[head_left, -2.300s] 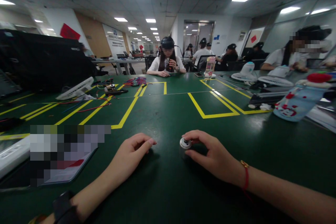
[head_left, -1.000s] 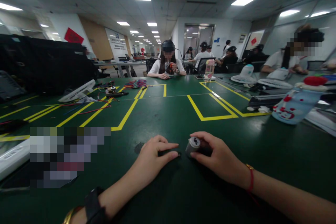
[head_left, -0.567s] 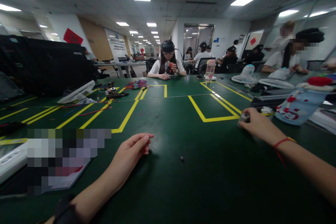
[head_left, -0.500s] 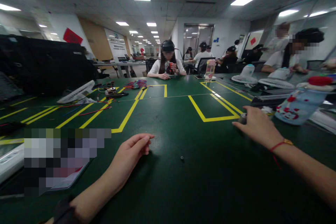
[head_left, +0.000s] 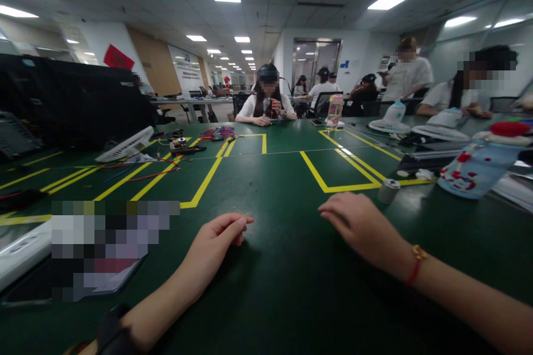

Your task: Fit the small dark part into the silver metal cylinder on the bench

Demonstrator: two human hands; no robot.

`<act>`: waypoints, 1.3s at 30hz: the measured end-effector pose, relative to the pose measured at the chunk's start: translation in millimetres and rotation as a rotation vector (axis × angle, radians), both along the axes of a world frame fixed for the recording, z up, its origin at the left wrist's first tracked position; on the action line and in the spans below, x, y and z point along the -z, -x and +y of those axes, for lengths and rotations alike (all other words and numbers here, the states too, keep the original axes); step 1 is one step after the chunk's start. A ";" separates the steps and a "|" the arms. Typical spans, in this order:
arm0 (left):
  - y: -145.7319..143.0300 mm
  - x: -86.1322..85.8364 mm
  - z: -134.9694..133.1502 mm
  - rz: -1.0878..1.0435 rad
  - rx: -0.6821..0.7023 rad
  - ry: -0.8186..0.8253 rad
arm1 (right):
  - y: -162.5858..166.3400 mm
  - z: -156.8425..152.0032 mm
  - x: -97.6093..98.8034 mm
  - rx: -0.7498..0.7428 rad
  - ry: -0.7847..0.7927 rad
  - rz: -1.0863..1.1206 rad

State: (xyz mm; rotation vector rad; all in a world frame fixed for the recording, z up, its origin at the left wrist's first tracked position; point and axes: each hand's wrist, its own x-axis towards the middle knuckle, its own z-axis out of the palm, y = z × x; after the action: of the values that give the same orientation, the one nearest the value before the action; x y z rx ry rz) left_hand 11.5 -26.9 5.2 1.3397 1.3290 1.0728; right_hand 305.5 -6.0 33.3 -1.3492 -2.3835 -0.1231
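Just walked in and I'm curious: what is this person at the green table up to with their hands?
Right now neither hand holds anything. The left hand rests loosely curled on the green table. The right hand, palm down, lies flat beside it. A small silver cylinder, perhaps a little motor, stands alone by the yellow floor-tape line, apart from the right hand. Other people sit working across the table.
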 end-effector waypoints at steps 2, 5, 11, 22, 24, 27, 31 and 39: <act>-0.7 -0.9 0.1 -0.002 0.001 0.000 | -40.5 18.7 -13.4 0.272 -0.094 0.003; -1.8 -1.2 0.4 -0.004 0.000 -0.004 | -99.3 41.1 -24.4 0.623 -0.040 -0.085; -2.1 -1.9 0.0 0.015 -0.012 -0.005 | -142.4 50.9 -21.9 0.728 0.097 -0.099; -1.3 -1.1 -0.9 0.018 0.013 -0.012 | -139.4 53.5 -17.4 0.729 0.125 -0.068; -1.4 -2.0 -1.6 0.025 0.019 -0.013 | -139.2 53.1 -15.9 0.748 0.105 -0.045; -1.5 -2.7 -2.2 0.041 0.022 -0.020 | -137.4 53.2 -13.8 0.779 0.101 0.010; -2.3 -4.8 -2.8 0.065 0.009 -0.023 | -136.9 55.2 -12.6 0.712 0.156 0.061; -4.9 -8.2 -4.3 0.071 0.006 -0.026 | -129.5 49.7 -12.6 0.609 0.154 0.176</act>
State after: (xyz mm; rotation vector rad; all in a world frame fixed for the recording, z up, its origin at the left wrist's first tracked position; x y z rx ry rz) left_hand 16.4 -31.2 13.4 1.4119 1.3661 1.0503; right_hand 434.9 43.7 45.9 -2.0290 -1.8026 0.0144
